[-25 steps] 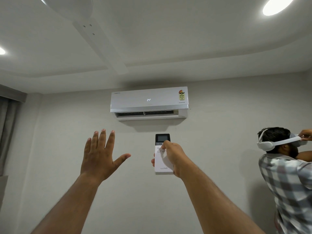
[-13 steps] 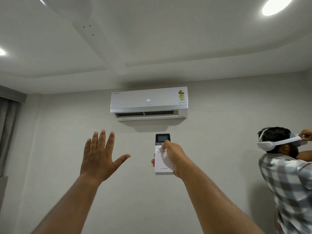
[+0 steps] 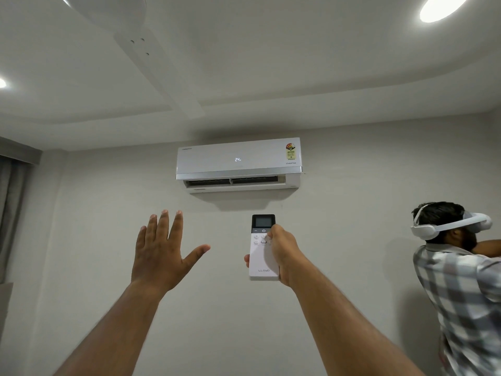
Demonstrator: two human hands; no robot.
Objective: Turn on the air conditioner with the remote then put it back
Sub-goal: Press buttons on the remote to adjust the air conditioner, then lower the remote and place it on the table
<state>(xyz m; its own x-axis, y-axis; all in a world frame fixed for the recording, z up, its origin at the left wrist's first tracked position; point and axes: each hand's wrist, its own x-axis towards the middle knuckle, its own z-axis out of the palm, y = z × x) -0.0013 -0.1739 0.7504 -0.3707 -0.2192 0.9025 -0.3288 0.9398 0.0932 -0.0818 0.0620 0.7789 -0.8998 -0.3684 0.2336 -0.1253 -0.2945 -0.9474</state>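
A white air conditioner (image 3: 238, 158) hangs high on the wall, its display lit with "24" and its lower flap open. Below it I hold a white remote (image 3: 262, 256) with a dark screen at its top, pointed up at the unit. My right hand (image 3: 284, 253) grips the remote's right side, thumb resting on the buttons just under the screen. My left hand (image 3: 162, 253) is raised beside it, empty, palm toward the wall and fingers spread.
Another person (image 3: 461, 289) in a checked shirt with a white headset stands at the right against the wall. A ceiling fan blade (image 3: 151, 66) reaches overhead. A grey curtain (image 3: 10, 213) hangs at the left edge.
None for my hands, the remote or the air conditioner. The person at the right has turned their head slightly and lowered a hand from the headset.
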